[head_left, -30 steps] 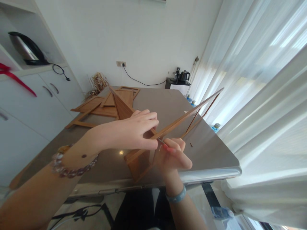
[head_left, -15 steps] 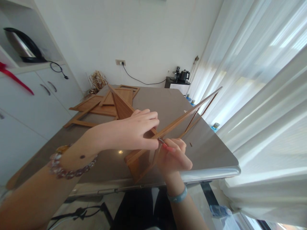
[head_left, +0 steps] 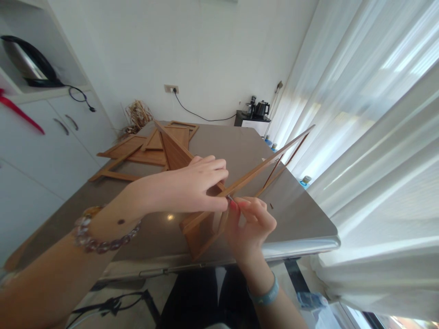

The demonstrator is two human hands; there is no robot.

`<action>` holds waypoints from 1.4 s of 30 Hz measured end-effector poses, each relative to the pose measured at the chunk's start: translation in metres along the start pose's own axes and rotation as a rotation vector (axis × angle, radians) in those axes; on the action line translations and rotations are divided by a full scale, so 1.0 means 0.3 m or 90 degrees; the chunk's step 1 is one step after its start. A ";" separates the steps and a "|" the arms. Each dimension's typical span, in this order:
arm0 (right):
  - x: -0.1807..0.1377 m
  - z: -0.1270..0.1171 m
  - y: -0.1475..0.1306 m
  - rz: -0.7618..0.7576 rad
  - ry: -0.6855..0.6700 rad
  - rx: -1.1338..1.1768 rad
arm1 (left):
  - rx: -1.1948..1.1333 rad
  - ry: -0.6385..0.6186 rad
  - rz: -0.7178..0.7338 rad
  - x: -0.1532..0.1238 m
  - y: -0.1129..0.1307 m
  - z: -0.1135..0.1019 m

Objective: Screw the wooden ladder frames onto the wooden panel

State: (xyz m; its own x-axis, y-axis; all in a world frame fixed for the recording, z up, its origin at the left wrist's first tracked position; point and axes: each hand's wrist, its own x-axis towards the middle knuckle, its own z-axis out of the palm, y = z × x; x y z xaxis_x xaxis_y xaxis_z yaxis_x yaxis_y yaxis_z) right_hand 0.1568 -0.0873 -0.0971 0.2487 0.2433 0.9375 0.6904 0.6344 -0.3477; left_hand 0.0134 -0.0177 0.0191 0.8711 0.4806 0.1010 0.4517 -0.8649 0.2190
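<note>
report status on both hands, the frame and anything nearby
Left hand on wooden frame. Right hand pinching small metal piece, tip at frame. Other wooden panels beyond, to the left.

Left hand (head_left: 200, 185) and right hand (head_left: 252, 224) are viewed closely from the wearer's head, forward and down toward a white wall (head_left: 206, 55).

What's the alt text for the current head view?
A person's right hand pinches a thin, silvery metal piece at the joint of an angular brown wooden frame, while the left hand, with a translucent beaded bracelet at its wrist, rests over the wood beside it. Flat brown wooden panels lie beyond on a grey-brown, round-cornered table; sheer white curtains hang at right.
</note>
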 end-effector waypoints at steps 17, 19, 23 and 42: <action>0.087 -0.063 -0.123 0.583 -0.213 0.377 | -0.013 0.005 0.003 0.003 -0.005 0.009; 0.090 -0.081 -0.103 0.489 -0.244 0.253 | -0.007 0.019 0.010 0.003 -0.007 0.013; 0.107 -0.105 -0.101 0.333 -0.279 0.027 | 0.001 0.023 0.012 0.005 -0.005 0.017; 0.208 -0.145 -0.018 0.460 -0.540 0.210 | -0.048 0.027 0.030 0.006 0.009 0.007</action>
State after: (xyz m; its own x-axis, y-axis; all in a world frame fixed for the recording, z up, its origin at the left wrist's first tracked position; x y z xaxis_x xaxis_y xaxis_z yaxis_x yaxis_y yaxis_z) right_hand 0.1982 -0.1074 -0.0362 -0.1089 0.9606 0.2556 0.3317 0.2775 -0.9017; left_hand 0.0167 -0.0195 0.0177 0.8815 0.4466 0.1532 0.3930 -0.8739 0.2859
